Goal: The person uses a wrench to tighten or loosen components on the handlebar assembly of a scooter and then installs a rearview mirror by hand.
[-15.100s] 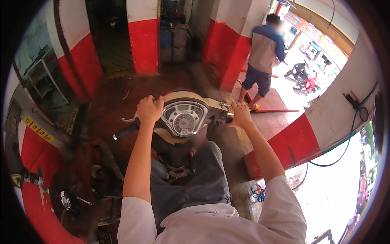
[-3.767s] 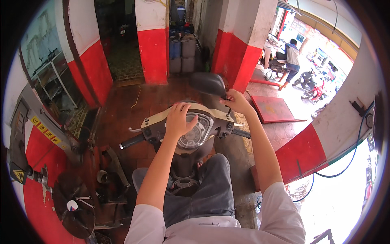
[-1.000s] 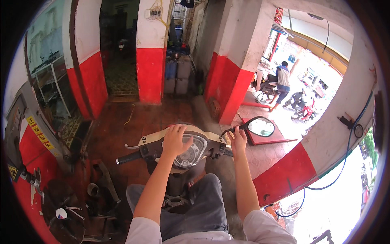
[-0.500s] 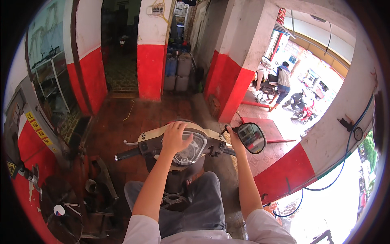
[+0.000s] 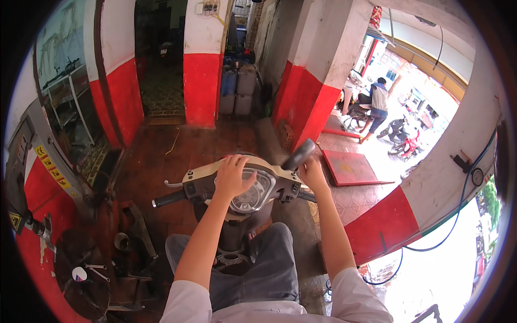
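Observation:
A scooter's front end stands before me, with a cream and brown handlebar cover [image 5: 266, 168] and a round-edged instrument cluster [image 5: 253, 192]. My left hand [image 5: 232, 178] lies over the top left of the cluster, its fingers spread flat on the cover and thumb apart. At the right of the handlebar, my right hand [image 5: 312, 172] is closed on a black rear-view mirror [image 5: 299, 155], near its lower end. The mirror is turned nearly edge-on, so its glass is hidden. My right fingertips are partly hidden. Free of both hands is the left grip [image 5: 171, 201].
At the lower left, wrenches [image 5: 98, 272] lie on a dark round surface. Jerrycans [image 5: 245, 89] stand by the back wall. Outside on the right are a red ramp plate [image 5: 350, 167], a person [image 5: 378, 105] bending at a motorbike, and parked motorbikes [image 5: 404, 141].
My right hand has rotated the mirror from right of the hand, glass facing me, to above and left of it, nearly edge-on. My left hand stays on the cover.

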A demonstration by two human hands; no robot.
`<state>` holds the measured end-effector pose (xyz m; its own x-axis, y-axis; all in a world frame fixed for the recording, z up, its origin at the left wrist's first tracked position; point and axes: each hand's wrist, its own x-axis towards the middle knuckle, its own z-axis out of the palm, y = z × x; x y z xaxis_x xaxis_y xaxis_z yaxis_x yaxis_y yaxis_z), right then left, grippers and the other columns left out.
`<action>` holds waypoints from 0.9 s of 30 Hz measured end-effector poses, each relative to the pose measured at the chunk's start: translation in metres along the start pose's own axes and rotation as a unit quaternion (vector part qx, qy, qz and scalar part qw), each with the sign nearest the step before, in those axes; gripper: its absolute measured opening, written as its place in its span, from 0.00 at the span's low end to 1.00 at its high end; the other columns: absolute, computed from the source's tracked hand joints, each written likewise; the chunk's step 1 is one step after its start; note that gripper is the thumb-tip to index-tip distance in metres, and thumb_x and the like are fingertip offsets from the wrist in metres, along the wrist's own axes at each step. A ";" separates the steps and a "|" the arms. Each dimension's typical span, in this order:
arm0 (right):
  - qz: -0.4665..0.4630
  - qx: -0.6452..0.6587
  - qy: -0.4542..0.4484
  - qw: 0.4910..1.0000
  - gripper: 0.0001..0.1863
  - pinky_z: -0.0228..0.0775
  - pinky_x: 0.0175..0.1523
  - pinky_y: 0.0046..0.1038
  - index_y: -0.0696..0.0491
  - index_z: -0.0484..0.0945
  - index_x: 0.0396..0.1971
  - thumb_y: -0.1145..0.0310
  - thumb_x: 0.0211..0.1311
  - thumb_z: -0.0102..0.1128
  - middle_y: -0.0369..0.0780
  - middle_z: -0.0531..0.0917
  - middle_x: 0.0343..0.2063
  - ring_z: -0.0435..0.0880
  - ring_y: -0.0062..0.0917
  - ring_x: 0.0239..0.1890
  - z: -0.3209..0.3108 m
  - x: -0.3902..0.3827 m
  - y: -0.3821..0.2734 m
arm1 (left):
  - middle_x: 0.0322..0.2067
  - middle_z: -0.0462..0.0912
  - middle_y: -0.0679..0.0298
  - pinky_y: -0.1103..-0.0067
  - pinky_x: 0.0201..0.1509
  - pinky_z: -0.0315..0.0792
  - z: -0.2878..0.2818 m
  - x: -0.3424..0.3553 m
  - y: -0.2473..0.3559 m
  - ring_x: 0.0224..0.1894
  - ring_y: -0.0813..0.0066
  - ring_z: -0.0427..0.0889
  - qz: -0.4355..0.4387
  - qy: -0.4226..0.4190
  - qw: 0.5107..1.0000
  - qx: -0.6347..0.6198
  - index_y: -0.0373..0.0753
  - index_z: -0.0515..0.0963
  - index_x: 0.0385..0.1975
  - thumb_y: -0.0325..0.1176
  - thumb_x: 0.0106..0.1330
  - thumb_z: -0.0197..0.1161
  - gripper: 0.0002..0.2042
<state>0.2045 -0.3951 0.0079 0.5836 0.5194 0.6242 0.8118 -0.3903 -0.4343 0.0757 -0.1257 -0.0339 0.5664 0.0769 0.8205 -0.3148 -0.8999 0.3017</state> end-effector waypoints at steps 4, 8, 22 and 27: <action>0.022 -0.095 -0.020 0.995 0.15 0.73 0.40 0.49 0.57 0.78 0.43 0.62 0.65 0.66 0.54 0.83 0.31 0.83 0.53 0.36 -0.001 0.022 -0.020 | 0.45 0.80 0.57 0.62 0.57 0.73 0.000 0.000 -0.003 0.51 0.53 0.79 0.004 0.003 1.000 -0.003 0.36 0.80 0.47 0.43 0.56 0.70 0.22; 0.022 -0.142 -0.009 0.990 0.19 0.74 0.37 0.48 0.55 0.81 0.44 0.54 0.64 0.66 0.50 0.84 0.25 0.85 0.50 0.33 0.004 0.034 -0.015 | 0.45 0.81 0.57 0.62 0.56 0.73 0.000 0.000 -0.002 0.50 0.53 0.79 0.003 0.002 1.000 -0.010 0.36 0.80 0.47 0.42 0.55 0.70 0.22; 0.063 -0.088 0.006 0.994 0.22 0.76 0.40 0.45 0.54 0.78 0.48 0.56 0.60 0.70 0.50 0.85 0.28 0.87 0.48 0.35 0.026 0.045 0.006 | 0.45 0.80 0.57 0.62 0.56 0.74 0.001 -0.002 -0.003 0.51 0.54 0.78 -0.008 -0.006 1.000 -0.008 0.36 0.80 0.47 0.42 0.56 0.70 0.22; 0.070 0.093 0.018 0.993 0.14 0.75 0.38 0.38 0.56 0.78 0.44 0.67 0.62 0.68 0.48 0.85 0.27 0.86 0.42 0.30 0.028 0.022 0.012 | 0.45 0.80 0.57 0.62 0.57 0.73 0.004 0.000 -0.002 0.51 0.54 0.78 0.000 -0.001 1.000 -0.019 0.36 0.80 0.47 0.42 0.56 0.70 0.22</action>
<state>0.2272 -0.3668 -0.0017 0.6927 0.4412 0.5705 0.7141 -0.3086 -0.6283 0.0796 -0.1260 -0.0364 0.5678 0.0769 0.8196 -0.3427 -0.8832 0.3203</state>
